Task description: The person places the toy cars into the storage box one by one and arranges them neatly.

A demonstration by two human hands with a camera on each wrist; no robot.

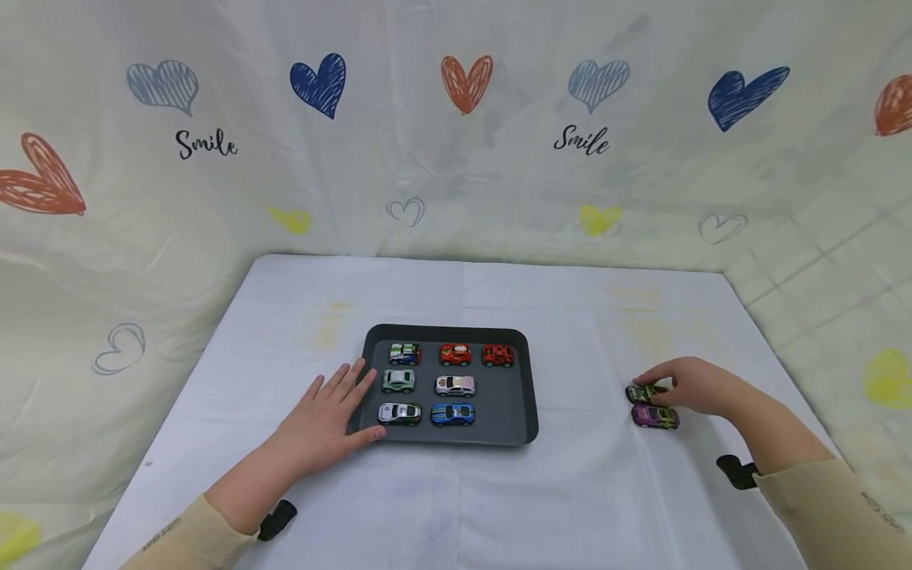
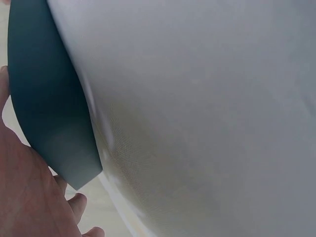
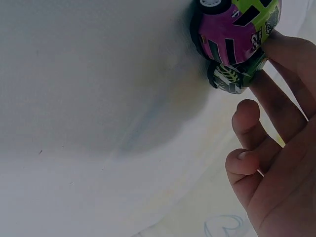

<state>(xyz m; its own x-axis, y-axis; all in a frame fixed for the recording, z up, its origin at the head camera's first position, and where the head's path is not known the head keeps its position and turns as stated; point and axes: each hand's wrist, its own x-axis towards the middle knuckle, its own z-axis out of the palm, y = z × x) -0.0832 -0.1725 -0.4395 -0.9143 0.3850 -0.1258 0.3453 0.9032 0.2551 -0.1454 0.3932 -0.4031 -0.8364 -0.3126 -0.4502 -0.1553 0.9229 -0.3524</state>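
My left hand (image 1: pixel 321 423) rests with spread, straight fingers against the left rim of a dark grey tray (image 1: pixel 499 431); in the left wrist view the tray's outer side (image 2: pixel 54 108) shows beside the palm. Out to the right, my right hand (image 1: pixel 701 386) pinches a dark green patterned toy car (image 1: pixel 639 393) between thumb and fingers. Right beside it, on the near side, a purple and lime toy car (image 1: pixel 654 417) stands on the cloth. In the right wrist view the purple car (image 3: pixel 222 34) partly hides the green one (image 3: pixel 229 79).
Several toy cars stand in rows on the tray, among them a red one (image 1: pixel 498 355), a blue one (image 1: pixel 452 414) and a pale green one (image 1: pixel 398 381). White cloth (image 1: pixel 570 491) covers the table. A heart-printed curtain (image 1: pixel 456 174) hangs behind.
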